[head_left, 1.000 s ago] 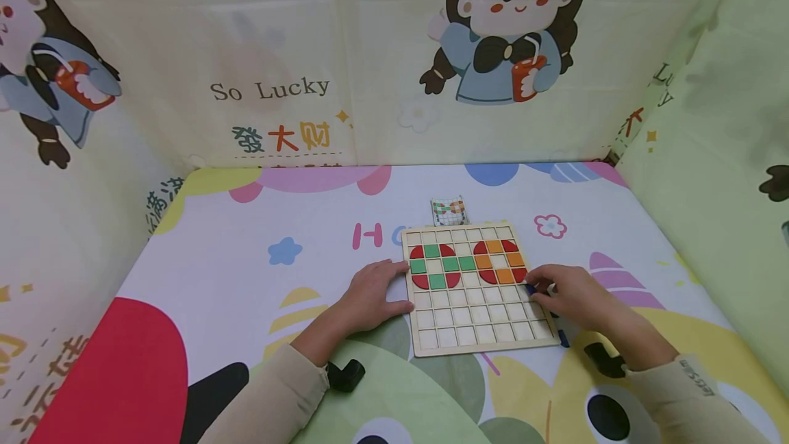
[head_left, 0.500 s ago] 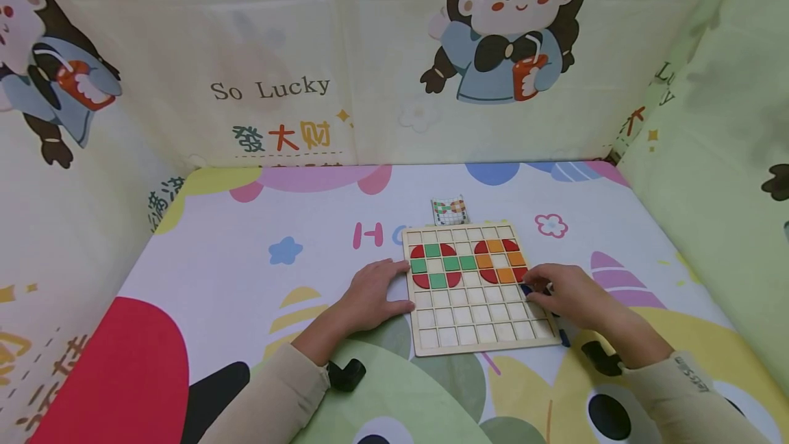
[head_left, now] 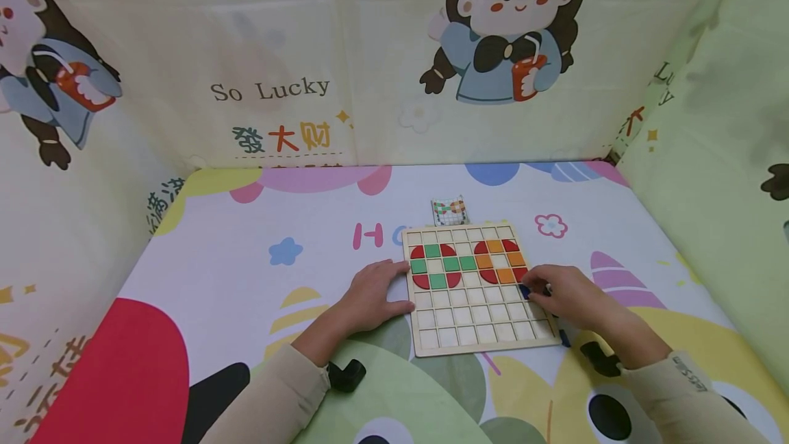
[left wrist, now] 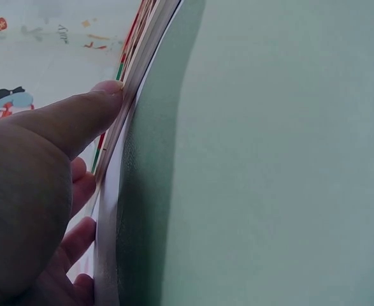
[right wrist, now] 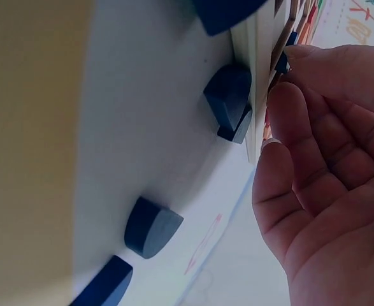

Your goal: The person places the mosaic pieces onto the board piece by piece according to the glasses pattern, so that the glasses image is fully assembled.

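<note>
A wooden grid board (head_left: 483, 348) lies on the table with red quarter-round, green square and orange square blocks set in its upper rows. My left hand (head_left: 370, 297) rests at the board's left side; in the left wrist view its thumb (left wrist: 94, 105) touches the edge. At the board's right side my right hand (head_left: 570, 297) pinches a dark blue block (head_left: 524, 291) over a cell just below the red and orange blocks. The right wrist view shows the thumb (right wrist: 330, 67) against this blue block (right wrist: 291, 50); part of it is hidden.
Several loose dark blue blocks (right wrist: 153, 227) lie on the table beside the board's right edge, partly under the right hand in the head view. A small pattern card (head_left: 449, 211) lies behind the board. Printed cloth walls (head_left: 382, 53) stand behind and at both sides.
My right hand has shifted the dark blue block slightly left, further onto the board. The left hand has kept its place.
</note>
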Tool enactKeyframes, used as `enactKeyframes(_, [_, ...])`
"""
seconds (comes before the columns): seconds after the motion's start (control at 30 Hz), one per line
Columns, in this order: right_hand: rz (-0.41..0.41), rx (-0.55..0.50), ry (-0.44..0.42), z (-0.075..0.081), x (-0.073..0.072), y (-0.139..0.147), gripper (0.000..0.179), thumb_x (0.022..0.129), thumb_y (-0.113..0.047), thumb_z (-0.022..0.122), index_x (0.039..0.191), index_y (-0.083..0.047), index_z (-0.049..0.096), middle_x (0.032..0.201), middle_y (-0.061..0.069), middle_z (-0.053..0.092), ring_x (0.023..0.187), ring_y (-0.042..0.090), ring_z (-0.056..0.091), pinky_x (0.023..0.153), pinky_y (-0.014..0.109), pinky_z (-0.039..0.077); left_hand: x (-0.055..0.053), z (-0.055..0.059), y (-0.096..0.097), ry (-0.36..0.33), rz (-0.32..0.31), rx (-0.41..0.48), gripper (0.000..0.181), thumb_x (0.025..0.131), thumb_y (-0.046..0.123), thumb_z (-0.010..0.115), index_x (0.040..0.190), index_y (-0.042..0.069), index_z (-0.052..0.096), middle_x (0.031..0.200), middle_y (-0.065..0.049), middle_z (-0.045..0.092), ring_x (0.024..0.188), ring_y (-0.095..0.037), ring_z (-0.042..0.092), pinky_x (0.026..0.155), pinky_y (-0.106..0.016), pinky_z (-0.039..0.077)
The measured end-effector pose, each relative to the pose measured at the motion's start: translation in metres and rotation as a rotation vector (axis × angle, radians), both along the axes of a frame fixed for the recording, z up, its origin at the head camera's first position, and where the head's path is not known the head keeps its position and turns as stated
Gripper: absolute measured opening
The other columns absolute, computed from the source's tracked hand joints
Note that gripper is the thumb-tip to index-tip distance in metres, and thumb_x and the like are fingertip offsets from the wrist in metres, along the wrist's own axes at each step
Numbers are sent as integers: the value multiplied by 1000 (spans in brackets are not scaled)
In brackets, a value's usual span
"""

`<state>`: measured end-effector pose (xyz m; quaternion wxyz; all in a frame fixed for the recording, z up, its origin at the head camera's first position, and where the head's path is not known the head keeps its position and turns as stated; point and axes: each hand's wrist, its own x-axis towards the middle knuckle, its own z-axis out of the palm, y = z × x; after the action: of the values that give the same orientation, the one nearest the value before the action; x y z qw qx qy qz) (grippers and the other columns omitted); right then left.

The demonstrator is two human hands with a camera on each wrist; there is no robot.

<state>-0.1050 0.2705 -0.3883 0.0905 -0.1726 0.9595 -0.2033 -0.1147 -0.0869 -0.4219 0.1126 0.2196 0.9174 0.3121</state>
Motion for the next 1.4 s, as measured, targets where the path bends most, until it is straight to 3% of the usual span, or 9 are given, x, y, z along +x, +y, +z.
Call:
enactKeyframes(1.2, [3,-3,3,4,-1,-3,20,87,-6,75,107,-4,72,93,-1,66,83,19,56,80,44,55,-1,-1,0,3,1,-10,70,88,37,76,147,11,48,147,-9,48,139,-33,36,112,-55,28])
enactKeyframes(1.4, [-43,-4,4,11,-1,2,20,89,-10,74,109,-6,71,93,0,66,83,20,57,74,38,54,-1,-2,0,3,0,-7,70,88,37,76,147,11,48,147,-9,48,139,-33,36,112,-55,28])
